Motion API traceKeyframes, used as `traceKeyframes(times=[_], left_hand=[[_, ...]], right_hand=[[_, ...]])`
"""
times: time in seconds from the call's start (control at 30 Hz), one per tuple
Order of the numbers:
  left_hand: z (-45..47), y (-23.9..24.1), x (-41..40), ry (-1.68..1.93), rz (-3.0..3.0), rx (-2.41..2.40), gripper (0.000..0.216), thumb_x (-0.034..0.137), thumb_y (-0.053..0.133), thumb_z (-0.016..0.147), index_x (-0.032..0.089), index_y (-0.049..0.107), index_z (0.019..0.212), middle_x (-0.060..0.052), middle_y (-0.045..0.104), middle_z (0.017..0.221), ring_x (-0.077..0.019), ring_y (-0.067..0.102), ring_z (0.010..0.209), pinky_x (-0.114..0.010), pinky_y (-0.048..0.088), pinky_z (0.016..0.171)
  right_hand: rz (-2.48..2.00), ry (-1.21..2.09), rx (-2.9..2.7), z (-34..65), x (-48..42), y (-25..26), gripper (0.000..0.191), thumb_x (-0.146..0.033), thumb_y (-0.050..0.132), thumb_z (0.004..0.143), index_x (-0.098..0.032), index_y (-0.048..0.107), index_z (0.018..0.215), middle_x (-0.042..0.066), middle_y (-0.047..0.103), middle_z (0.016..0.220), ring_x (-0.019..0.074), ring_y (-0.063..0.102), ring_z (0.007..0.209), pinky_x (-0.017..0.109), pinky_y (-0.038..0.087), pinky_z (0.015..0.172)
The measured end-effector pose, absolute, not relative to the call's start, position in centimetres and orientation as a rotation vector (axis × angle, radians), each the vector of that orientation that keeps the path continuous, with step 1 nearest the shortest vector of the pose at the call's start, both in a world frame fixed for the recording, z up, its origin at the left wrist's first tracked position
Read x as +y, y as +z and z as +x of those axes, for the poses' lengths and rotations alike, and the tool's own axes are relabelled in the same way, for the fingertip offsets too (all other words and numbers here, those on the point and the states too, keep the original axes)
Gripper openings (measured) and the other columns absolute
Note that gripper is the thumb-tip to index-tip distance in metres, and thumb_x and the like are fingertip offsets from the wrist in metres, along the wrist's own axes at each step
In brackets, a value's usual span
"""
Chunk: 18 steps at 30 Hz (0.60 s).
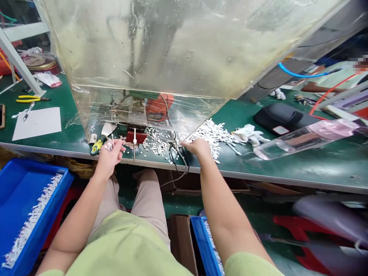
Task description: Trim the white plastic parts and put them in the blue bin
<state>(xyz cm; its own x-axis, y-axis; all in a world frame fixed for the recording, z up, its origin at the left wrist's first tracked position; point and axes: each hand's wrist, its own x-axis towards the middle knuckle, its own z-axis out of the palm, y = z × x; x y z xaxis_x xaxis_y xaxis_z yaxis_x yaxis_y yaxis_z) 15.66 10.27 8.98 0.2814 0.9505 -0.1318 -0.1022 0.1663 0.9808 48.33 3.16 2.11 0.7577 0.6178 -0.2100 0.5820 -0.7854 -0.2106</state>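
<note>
My left hand (pixel 110 155) is closed at the near edge of the green bench (pixel 287 165), pinching a few small white plastic pieces. It is just left of a thin white upright pin (pixel 134 147) in front of a small red block (pixel 136 136). My right hand (pixel 199 147) rests knuckles-up at the near edge of a heap of small white parts (pixel 211 134), its fingers curled down into the heap. More white bits (pixel 155 143) lie scattered between the hands. A large clear plastic shield (pixel 172 57) covers the machine behind them.
A green-and-yellow-handled scraper (pixel 99 142) lies left of my left hand. Black cables (pixel 178 157) hang over the bench edge. Blue bins with white parts sit at lower left (pixel 25 214) and below centre (pixel 205 245). White paper (pixel 37 122), yellow pliers (pixel 28 99), a white glove (pixel 248 134) and a clear tube (pixel 307 140) lie around.
</note>
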Motion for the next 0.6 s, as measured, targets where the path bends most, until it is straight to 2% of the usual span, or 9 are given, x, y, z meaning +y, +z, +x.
traceKeyframes(times=[0.1,0.17,0.27,0.3,0.37,0.43,0.5,0.6], left_hand=[[16.7,8.3,10.4,0.939,1.179,1.071,0.029,0.039,0.067,0.072,0.014,0.060,0.084,0.001,0.060,0.068,-0.0015,0.040,0.037,-0.015,0.020,0.032],[17.3,7.8,10.5,0.912,1.208,1.101,0.026,0.037,0.065,0.074,0.014,0.060,0.084,0.000,0.062,0.072,-0.0013,0.040,0.036,-0.016,0.022,0.032],[18.4,6.9,10.8,0.836,1.228,1.079,0.024,0.037,0.062,0.077,0.013,0.060,0.079,0.001,0.058,0.061,-0.0025,0.040,0.036,-0.016,0.024,0.033],[18.9,6.7,10.9,0.807,1.225,1.058,0.025,0.038,0.062,0.078,0.013,0.060,0.077,0.002,0.054,0.056,-0.0030,0.039,0.036,-0.016,0.023,0.033],[19.8,6.5,11.1,0.765,1.191,1.019,0.026,0.038,0.063,0.077,0.013,0.058,0.073,0.003,0.049,0.050,-0.0035,0.038,0.036,-0.016,0.023,0.034],[20.4,6.8,11.1,0.757,1.141,0.998,0.025,0.036,0.064,0.076,0.013,0.056,0.071,0.003,0.050,0.052,-0.0030,0.038,0.037,-0.015,0.022,0.034],[20.4,7.5,10.8,0.765,1.106,0.992,0.021,0.030,0.063,0.077,0.013,0.054,0.068,0.002,0.052,0.053,-0.0021,0.037,0.037,-0.014,0.020,0.034],[19.1,9.0,9.7,0.705,1.126,0.879,0.019,0.027,0.062,0.076,0.013,0.053,0.066,0.002,0.052,0.050,-0.0021,0.036,0.036,-0.015,0.019,0.033]], right_hand=[[-2.666,0.511,-0.852,47.7,2.8,1.9,0.023,-0.037,0.064,0.070,-0.016,0.064,0.060,0.011,0.062,0.062,0.0276,0.061,0.075,0.034,0.044,0.067],[-2.468,0.621,-0.667,47.8,2.1,2.1,0.019,-0.034,0.065,0.069,-0.017,0.060,0.059,0.007,0.057,0.054,0.0231,0.059,0.064,0.032,0.043,0.059],[-2.145,0.720,-0.460,48.1,1.0,2.9,0.014,-0.028,0.065,0.068,-0.019,0.055,0.067,0.004,0.058,0.057,0.0147,0.055,0.055,0.025,0.041,0.051],[-2.041,0.721,-0.407,48.1,0.8,3.2,0.014,-0.024,0.066,0.066,-0.019,0.054,0.072,0.002,0.059,0.059,0.0126,0.054,0.054,0.022,0.041,0.049],[-1.846,0.676,-0.301,47.8,0.4,4.1,0.030,-0.018,0.070,0.059,-0.021,0.052,0.084,-0.001,0.059,0.059,0.0103,0.054,0.051,0.017,0.038,0.044],[-1.702,0.589,-0.249,47.3,0.0,5.0,0.043,-0.013,0.071,0.053,-0.023,0.053,0.092,-0.002,0.059,0.059,0.0089,0.052,0.047,0.014,0.036,0.040],[-1.602,0.542,-0.252,46.9,-0.4,5.9,0.040,-0.015,0.071,0.052,-0.020,0.059,0.089,-0.001,0.060,0.061,0.0075,0.052,0.047,0.012,0.035,0.039],[-1.470,0.561,-0.279,46.5,-1.1,6.7,0.032,-0.021,0.076,0.049,-0.016,0.065,0.078,0.004,0.063,0.072,0.0093,0.059,0.058,0.013,0.041,0.043]])
